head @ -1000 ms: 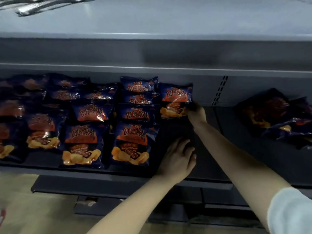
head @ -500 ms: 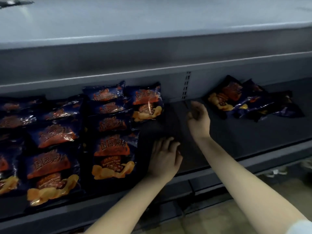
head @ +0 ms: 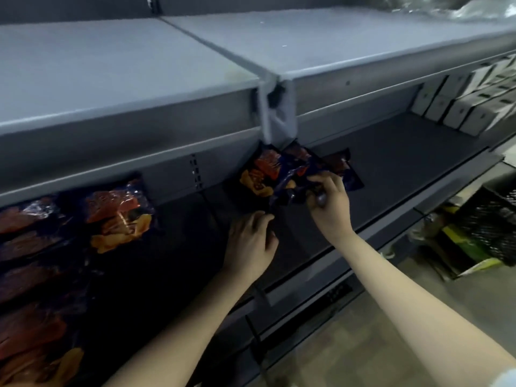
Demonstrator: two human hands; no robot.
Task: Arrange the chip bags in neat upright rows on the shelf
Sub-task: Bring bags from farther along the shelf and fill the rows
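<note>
Rowed bags (head: 117, 213) fill the shelf's (head: 391, 169) left end. The left grip (head: 250, 241) rests loosely open on the shelf near its front edge. The right grip (head: 329, 202) pinches a bag (head: 290, 178) in the pile (head: 259, 174) at the back edge.

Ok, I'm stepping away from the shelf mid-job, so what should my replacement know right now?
Right hand grips a bag from the loose pile on the shelf.
Left hand rests open on the shelf beside the pile, holding nothing.
Done: rows of bags are lined up at the left.
Left: move the pile's bags, upright, into the gap beside those rows.
</note>
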